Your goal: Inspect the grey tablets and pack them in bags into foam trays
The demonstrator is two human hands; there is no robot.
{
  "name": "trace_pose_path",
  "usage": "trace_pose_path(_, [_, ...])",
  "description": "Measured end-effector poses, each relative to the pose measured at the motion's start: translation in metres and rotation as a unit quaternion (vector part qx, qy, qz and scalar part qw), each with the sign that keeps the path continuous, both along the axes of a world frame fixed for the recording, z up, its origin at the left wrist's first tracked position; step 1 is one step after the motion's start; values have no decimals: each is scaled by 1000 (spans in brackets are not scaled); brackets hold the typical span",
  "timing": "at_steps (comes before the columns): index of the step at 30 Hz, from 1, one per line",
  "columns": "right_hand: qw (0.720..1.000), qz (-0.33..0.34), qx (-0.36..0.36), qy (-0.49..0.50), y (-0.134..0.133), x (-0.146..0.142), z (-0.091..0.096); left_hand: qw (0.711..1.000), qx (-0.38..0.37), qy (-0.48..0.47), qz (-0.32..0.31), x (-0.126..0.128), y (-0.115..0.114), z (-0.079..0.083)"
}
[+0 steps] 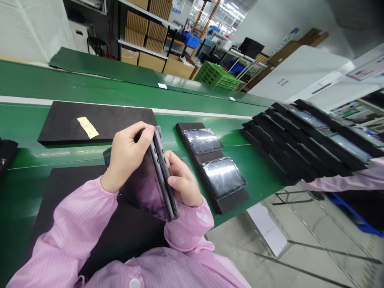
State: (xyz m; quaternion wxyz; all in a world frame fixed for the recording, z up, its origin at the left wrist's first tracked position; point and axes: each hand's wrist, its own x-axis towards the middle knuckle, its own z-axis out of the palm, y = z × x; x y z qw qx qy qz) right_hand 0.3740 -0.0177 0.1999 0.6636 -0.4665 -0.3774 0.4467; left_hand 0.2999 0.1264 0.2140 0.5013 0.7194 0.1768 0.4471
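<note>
In front of my chest I hold two flat display units (154,180) face to face or back to back, tilted on edge, with a thin gap between them. A glossy dark screen with film on it faces left. My left hand (129,150) is closed over their upper corner, thumb on top. Around the right-hand edge, the fingers and thumb of my right hand (184,180) are closed. Below them lies a black foam pad (69,196). To the right, two more display units (223,176) in clear film rest on a black foam strip (234,204).
Another black foam pad (66,124) carries a yellow sticker strip (88,127). Stacked foam trays with display units (288,140) stand at the right, where another person's sleeve (342,183) reaches in. The green workbench (258,192) ends at the lower right, beside a metal-framed cart (312,216).
</note>
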Motion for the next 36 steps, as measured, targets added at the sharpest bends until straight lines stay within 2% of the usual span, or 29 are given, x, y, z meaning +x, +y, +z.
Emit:
trace_pose_path(10, [999,45,19,11,5,-3,-2,1000,-10,-21,3,-2,4,-1])
trace_pose_path(17, [992,99,36,65,9,-3,-6,999,-22,-25,11,-2,4,4])
trace_pose_path(21, [992,93,55,63,7,-1,-4,999,-22,-26,8,-2,4,4])
trace_pose_path(31, [994,82,29,62,4,-1,2,998,-40,-42,14,-1,0,-1])
trace_pose_path(36, [996,79,25,23,-4,-10,9,998,-36,-44,-31,-8,-7,2])
